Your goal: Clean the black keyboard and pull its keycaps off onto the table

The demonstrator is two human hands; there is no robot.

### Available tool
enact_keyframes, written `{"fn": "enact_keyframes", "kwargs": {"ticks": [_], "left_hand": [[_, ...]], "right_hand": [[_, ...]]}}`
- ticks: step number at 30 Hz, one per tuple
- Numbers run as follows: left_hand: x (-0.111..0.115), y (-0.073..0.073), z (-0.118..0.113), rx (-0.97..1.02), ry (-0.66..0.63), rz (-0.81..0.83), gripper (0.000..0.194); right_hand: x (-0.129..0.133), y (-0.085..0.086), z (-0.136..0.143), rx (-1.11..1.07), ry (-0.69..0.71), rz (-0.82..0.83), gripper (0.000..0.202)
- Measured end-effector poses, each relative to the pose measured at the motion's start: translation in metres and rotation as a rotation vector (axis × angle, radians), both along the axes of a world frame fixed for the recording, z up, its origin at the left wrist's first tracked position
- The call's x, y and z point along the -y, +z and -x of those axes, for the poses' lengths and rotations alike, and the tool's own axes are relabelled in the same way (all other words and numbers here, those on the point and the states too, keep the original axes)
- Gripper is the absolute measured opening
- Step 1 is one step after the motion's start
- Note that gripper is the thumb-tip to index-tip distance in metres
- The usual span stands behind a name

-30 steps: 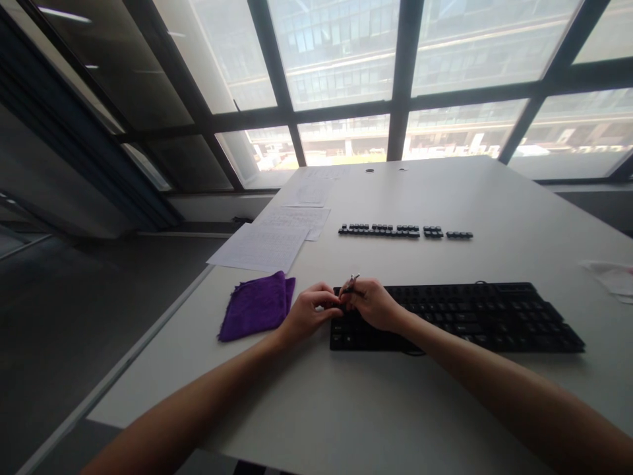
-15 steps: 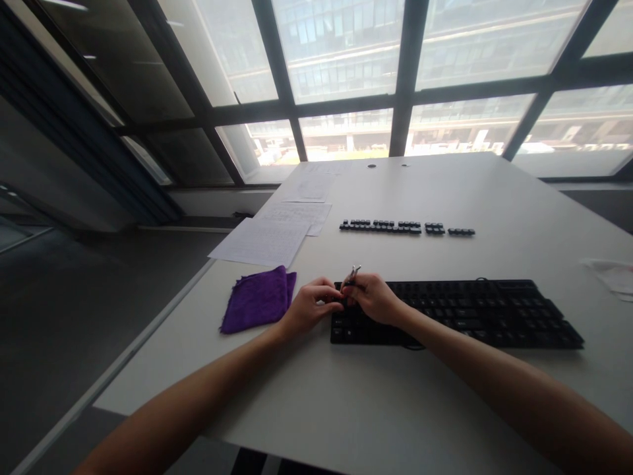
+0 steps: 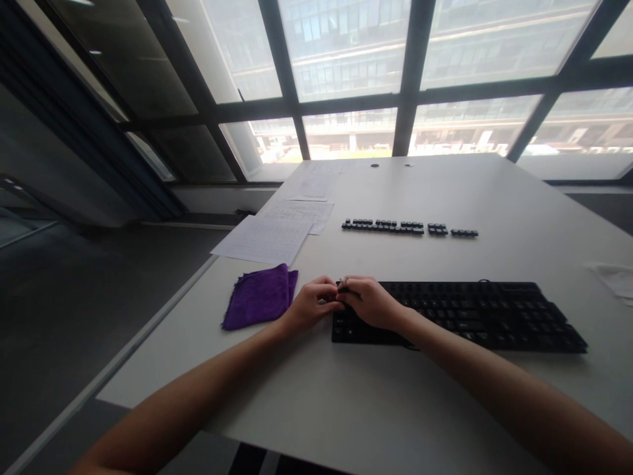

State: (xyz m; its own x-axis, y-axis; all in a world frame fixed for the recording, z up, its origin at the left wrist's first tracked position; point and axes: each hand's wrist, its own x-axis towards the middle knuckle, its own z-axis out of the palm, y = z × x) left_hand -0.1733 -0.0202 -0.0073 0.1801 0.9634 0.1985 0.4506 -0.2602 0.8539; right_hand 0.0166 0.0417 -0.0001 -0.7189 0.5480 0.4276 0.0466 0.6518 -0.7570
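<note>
A black keyboard (image 3: 475,316) lies on the white table, its upper left corner covered by my fingers. My left hand (image 3: 314,303) is closed in a pinch at that corner; what sits between its fingertips is hidden. Right beside it, fingertips almost meeting, my right hand (image 3: 368,300) is closed around a small metal two-pronged tool (image 3: 345,282), of which only a bit shows above the fingers. Beyond the keyboard, loose black keycaps (image 3: 383,226) are lined up in two rows.
A folded purple cloth (image 3: 260,298) lies left of my left hand. Written paper sheets (image 3: 267,239) run along the table's left edge. At the right edge of view is a crumpled white tissue or paper (image 3: 613,278). Large windows stand behind the table (image 3: 395,396).
My right hand has turned, so the metal prongs that pointed up are now mostly hidden behind its fingers. My left hand stays at the keyboard's corner. The view has shifted slightly.
</note>
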Motion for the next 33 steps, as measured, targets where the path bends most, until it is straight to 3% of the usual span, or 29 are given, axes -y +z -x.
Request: {"fn": "enact_keyframes", "kwargs": {"ticks": [6,9,17,22,26,33], "left_hand": [[0.0,0.0,0.0,0.045,-0.024,-0.004,0.027],[-0.001,-0.001,0.0,0.035,-0.015,-0.013,0.028],[0.001,-0.003,0.0,0.085,0.011,0.054,0.027],[0.001,-0.003,0.0,0.069,0.032,0.037,0.026],[0.0,-0.002,-0.001,0.093,0.045,0.011,0.028],[0.0,-0.004,0.001,0.126,0.018,-0.011,0.027]], "right_hand": [[0.003,0.005,0.004,0.126,-0.004,-0.135,0.014],[0.006,0.005,0.009,0.111,-0.02,-0.121,0.015],[-0.001,-0.004,0.006,-0.057,-0.09,0.251,0.021],[-0.005,-0.006,0.006,-0.089,-0.097,0.365,0.019],[-0.005,-0.005,0.008,-0.24,-0.147,0.5,0.023],[-0.003,-0.006,0.01,-0.284,-0.164,0.482,0.027]]}}
